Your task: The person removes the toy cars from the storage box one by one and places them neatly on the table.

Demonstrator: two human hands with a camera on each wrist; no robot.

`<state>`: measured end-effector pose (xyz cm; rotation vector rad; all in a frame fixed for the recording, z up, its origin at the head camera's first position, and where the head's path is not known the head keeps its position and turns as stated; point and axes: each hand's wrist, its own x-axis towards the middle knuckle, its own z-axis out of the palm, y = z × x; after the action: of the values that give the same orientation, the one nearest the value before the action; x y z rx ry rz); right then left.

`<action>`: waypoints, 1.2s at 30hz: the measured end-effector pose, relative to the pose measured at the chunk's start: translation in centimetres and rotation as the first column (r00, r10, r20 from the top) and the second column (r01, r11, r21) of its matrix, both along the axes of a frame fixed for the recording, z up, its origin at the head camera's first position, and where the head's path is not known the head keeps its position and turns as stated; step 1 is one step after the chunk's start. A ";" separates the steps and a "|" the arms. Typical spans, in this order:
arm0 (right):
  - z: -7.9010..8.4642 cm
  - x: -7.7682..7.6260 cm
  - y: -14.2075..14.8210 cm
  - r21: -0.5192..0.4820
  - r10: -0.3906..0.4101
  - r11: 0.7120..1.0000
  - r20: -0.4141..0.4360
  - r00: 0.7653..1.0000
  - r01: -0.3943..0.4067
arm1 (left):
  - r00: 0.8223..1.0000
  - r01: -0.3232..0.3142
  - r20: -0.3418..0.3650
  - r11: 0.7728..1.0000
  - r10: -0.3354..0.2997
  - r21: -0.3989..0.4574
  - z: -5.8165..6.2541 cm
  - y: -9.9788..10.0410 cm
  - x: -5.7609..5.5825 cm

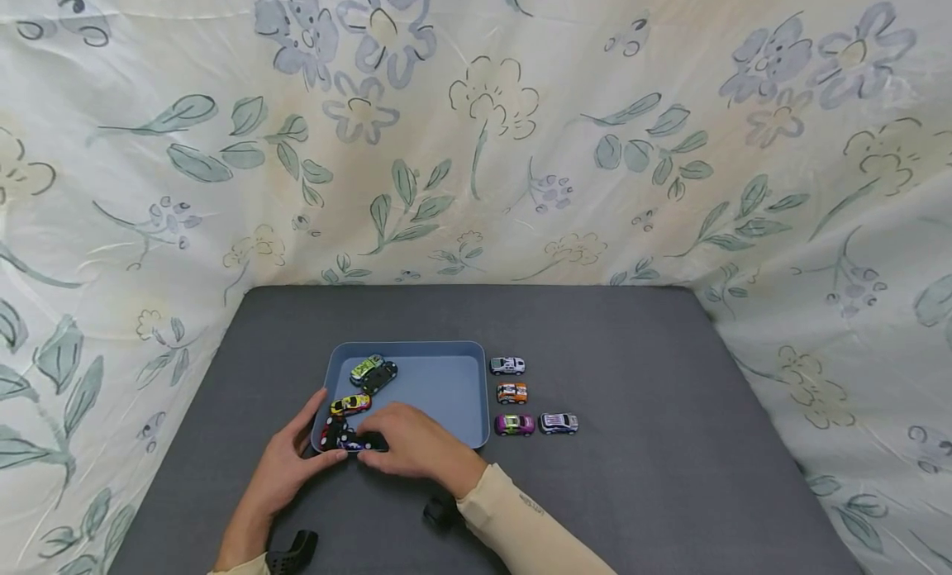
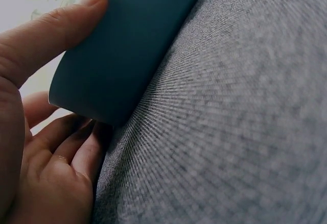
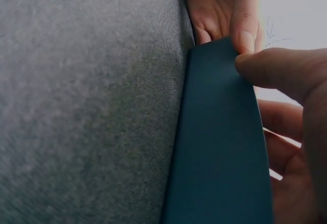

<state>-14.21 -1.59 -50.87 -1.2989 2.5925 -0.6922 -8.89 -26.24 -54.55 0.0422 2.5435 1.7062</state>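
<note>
My left hand (image 1: 286,459) holds the front left corner of a blue tray (image 1: 439,377), thumb along the front wall and fingers at the left side. In the left wrist view that thumb lies on the tray's outer wall (image 2: 122,55). My right hand (image 1: 420,443) reaches over the front rim, its fingers inside at a dark blue toy car (image 1: 355,444) and its thumb at the rim. I cannot tell whether it grips the car. Beside that car is a black-and-red one (image 1: 332,433). Behind stand a yellow-and-red car (image 1: 349,405), a lime car (image 1: 366,368) and a black car (image 1: 380,377).
Right of the tray stand a silver car (image 1: 507,365), an orange car (image 1: 511,393), a purple-green car (image 1: 515,425) and a white-and-blue car (image 1: 559,424). The grey table (image 1: 632,476) meets a flowered cloth (image 1: 558,253) behind. Black wrist devices (image 1: 293,552) are near both wrists.
</note>
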 end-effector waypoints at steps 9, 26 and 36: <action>-0.1 -0.4 -0.4 -0.032 -0.031 0.999 0.052 0.998 0.033 | 1.000 -0.002 -0.004 1.000 0.002 -0.025 0.1 0.0 -0.1; -0.2 -1.0 -0.7 -0.057 -0.062 0.996 0.142 0.988 0.070 | 1.000 0.001 0.002 0.999 -0.001 -0.044 0.0 0.0 -0.2; -0.1 -1.2 -0.8 -0.048 -0.088 0.994 0.168 0.982 0.097 | 1.000 0.001 0.005 1.000 -0.001 -0.029 0.0 0.0 -0.2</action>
<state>-15.45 -2.38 -50.96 -1.0898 2.5287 -0.8551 -9.10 -26.26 -54.54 0.0367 2.5633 1.6672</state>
